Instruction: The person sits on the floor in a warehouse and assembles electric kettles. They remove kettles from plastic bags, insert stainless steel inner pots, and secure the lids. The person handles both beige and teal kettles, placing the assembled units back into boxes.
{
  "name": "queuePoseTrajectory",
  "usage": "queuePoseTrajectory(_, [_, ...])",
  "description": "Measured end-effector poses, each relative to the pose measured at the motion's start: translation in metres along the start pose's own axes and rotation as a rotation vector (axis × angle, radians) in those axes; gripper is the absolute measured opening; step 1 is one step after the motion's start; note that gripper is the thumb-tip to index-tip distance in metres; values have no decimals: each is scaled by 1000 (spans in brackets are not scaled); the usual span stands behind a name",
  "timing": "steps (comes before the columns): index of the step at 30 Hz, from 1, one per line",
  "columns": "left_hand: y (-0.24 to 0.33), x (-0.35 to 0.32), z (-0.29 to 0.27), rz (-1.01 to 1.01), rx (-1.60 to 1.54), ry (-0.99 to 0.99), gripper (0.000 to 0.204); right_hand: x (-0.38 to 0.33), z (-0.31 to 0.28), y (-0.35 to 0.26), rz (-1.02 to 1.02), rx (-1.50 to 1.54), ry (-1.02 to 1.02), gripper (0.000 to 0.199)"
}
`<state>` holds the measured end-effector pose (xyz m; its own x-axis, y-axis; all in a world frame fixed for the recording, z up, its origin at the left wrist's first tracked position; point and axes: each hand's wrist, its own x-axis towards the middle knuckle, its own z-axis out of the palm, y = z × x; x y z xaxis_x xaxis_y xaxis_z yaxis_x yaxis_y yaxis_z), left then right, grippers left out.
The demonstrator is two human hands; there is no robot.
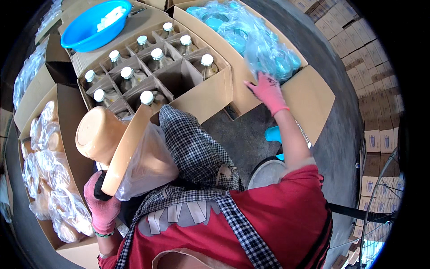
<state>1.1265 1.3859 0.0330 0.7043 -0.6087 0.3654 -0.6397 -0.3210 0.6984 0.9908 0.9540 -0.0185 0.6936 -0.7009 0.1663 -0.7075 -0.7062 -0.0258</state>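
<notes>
My left hand (102, 204), in a pink glove with black fingertips, grips the rim of a peach-coloured tub (101, 134). The tub is tipped sideways against my lap, its rounded base toward the left. Behind its wide rim, clear plastic bagging (150, 161) covers more peach-coloured ware. My right arm stretches forward, and the pink-gloved right hand (268, 93) touches the clear plastic sheet (264, 54) at the near end of a carton (251, 83). Its thumb and fingers are spread. Under that sheet lie several teal containers (235, 38).
A divided carton (208, 96) of white-capped glass bottles (156, 58) stands ahead. A blue basin (80, 38) with white pieces sits beyond it. At left, an open carton (60, 101) holds bagged peach-coloured ware. A round stool (266, 172) is beside me; stacked cartons (380, 98) line the right.
</notes>
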Motion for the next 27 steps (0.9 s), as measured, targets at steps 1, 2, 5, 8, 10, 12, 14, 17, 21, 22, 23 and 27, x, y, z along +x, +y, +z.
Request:
queuePoseTrajectory(1, [-1,3,2,11,13,-9,23,9,18,28,85,-270,5,60])
queuePoseTrajectory(2, [-1,5,4,20,30,-14,23,18,30,55,172,-221,-185,58])
queuePoseTrajectory(5, [-4,14,11,-1,28,-33,25,21,58,84,205,-222,-351,52])
queuePoseTrajectory(8, [-8,13,14,-135,49,3,29,23,74,93,177,-168,-323,46])
queuePoseTrajectory(10, [-19,9,13,-165,-7,25,37,15,77,95,162,-99,-289,40])
queuePoseTrajectory(12, [-24,4,10,-182,-26,49,40,7,74,92,148,-108,-309,38])
queuePoseTrajectory(14, [-29,-3,8,-178,-18,92,40,-1,63,82,153,-89,-331,36])
queuePoseTrajectory(17, [-23,-3,5,-296,-92,76,40,-8,50,83,182,2,-376,35])
queuePoseTrajectory(21, [-30,-2,2,-361,-178,91,44,-19,43,101,217,9,-456,34])
queuePoseTrajectory(22, [-35,-4,-1,-378,-142,89,46,-25,47,109,176,-35,-389,35])
queuePoseTrajectory(23, [-39,-7,-3,-396,-150,104,46,-33,51,117,159,-56,-347,36])
queuePoseTrajectory(27, [-57,-16,-5,-456,-252,149,60,-38,42,126,266,19,-358,43])
